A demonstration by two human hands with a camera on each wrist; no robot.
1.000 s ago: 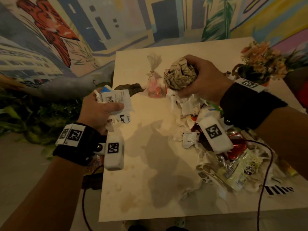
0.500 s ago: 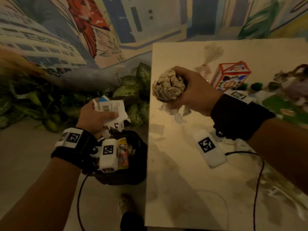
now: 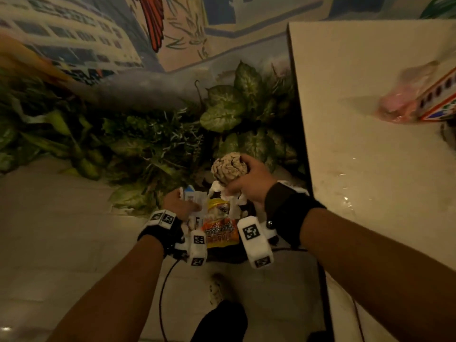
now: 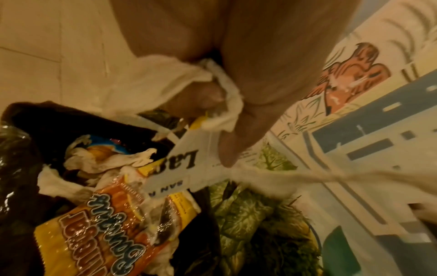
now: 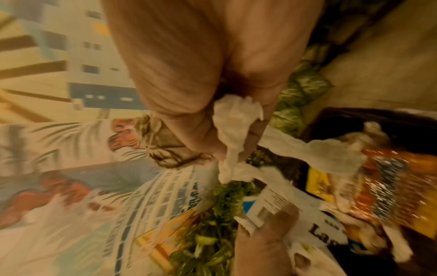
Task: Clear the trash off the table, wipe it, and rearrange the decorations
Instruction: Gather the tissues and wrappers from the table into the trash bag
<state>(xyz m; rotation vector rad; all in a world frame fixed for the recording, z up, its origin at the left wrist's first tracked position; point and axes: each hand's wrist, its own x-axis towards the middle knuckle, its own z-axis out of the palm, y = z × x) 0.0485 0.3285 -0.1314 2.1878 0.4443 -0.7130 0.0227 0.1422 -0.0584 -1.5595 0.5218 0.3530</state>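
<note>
Now, step: the trash-clearing part is being done, with both hands hanging over the bin (image 3: 223, 255) on the floor beside the table (image 3: 370, 95).
Right hand (image 3: 251, 183): fingers are curling round a paper ball (image 3: 229, 167) and pinching tissue (image 5: 232, 127) beneath it.
Left hand (image 3: 179, 206): thumb and fingers are clamping a white carton (image 4: 189, 160) with tissue scraps, just above a snack wrapper (image 3: 219, 233) lying in the bin.
Next move: I judge both grips should be loosening so everything is dropping inside the rim, not onto the leaves (image 3: 229, 107).
Left to do: wiping the table and arranging decorations, such as the patterned box (image 3: 441, 99).
</note>
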